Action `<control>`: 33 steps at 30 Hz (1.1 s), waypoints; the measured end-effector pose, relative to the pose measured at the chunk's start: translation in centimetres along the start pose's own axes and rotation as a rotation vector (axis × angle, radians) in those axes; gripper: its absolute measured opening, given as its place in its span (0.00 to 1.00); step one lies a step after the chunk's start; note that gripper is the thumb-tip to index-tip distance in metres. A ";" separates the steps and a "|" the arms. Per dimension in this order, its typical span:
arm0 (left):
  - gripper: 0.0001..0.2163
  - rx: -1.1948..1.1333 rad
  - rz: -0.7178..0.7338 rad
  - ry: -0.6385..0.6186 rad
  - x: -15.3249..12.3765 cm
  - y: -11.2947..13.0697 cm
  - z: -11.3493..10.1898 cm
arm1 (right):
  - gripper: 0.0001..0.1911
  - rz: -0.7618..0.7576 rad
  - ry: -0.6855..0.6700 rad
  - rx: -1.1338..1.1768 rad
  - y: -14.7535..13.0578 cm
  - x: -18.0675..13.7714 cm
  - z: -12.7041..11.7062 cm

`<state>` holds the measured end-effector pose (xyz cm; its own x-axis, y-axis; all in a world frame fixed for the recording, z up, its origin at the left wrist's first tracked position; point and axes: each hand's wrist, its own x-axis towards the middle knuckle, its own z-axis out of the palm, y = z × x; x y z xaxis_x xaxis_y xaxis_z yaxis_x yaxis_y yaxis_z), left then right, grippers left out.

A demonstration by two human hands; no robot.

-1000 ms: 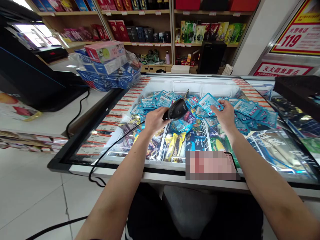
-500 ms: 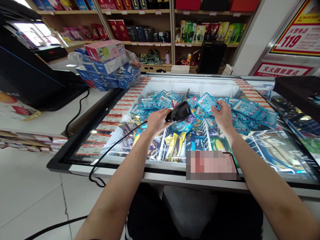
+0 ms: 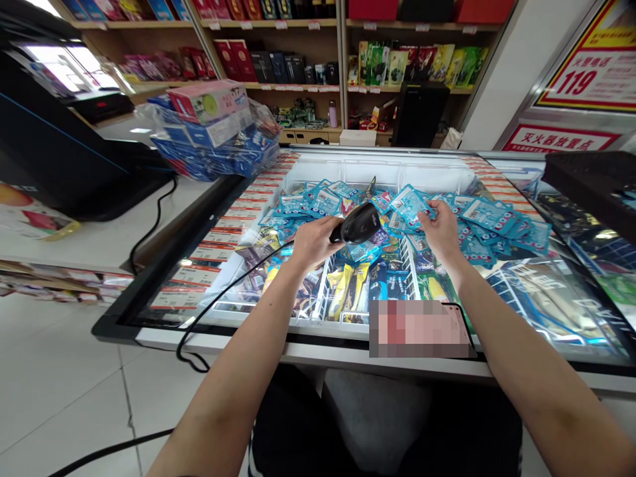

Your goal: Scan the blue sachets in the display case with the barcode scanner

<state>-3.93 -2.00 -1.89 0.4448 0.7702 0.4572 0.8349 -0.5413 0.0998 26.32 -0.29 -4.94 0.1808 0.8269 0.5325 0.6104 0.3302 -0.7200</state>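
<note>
Over the middle of a glass-topped freezer (image 3: 176, 281), my left hand (image 3: 316, 244) is wrapped round the handle of a black barcode scanner (image 3: 358, 224), whose head points right. My right hand (image 3: 440, 230) pinches the right edge of a small blue packet (image 3: 408, 204), its pale printed side facing up. The scanner's head is just left of and below this packet, apart from it. Loose blue packets lie in a left pile (image 3: 322, 200) and a right pile (image 3: 489, 218) on the glass. Beneath the glass show wrapped ice creams (image 3: 348, 288) in white wire baskets.
A phone (image 3: 464, 324) with a blurred screen lies at the freezer's front edge. The scanner's black cable (image 3: 226, 285) runs left over that edge. Plastic-wrapped boxes (image 3: 213, 132) and a dark monitor (image 3: 64, 146) stand at left. Stocked shelves (image 3: 278, 86) rise behind.
The packet in my right hand has shifted very slightly left. My left hand and the scanner stay almost where they were.
</note>
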 end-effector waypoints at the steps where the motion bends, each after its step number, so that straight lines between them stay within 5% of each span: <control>1: 0.18 -0.002 0.003 0.002 0.0 0.0 0.0 | 0.34 0.000 -0.001 0.001 0.0 0.0 0.0; 20: 0.18 -0.002 0.023 0.021 0.0 -0.3 0.4 | 0.26 -0.017 0.015 -0.105 0.9 0.3 0.2; 33: 0.16 0.080 -0.211 0.172 -0.1 -2.1 -0.2 | 0.18 -0.086 0.115 -0.361 0.5 0.1 -1.1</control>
<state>-5.77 -1.02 -2.02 0.2028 0.7904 0.5780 0.9291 -0.3418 0.1413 27.49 -0.55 -4.71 0.1900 0.7399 0.6453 0.8556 0.1976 -0.4785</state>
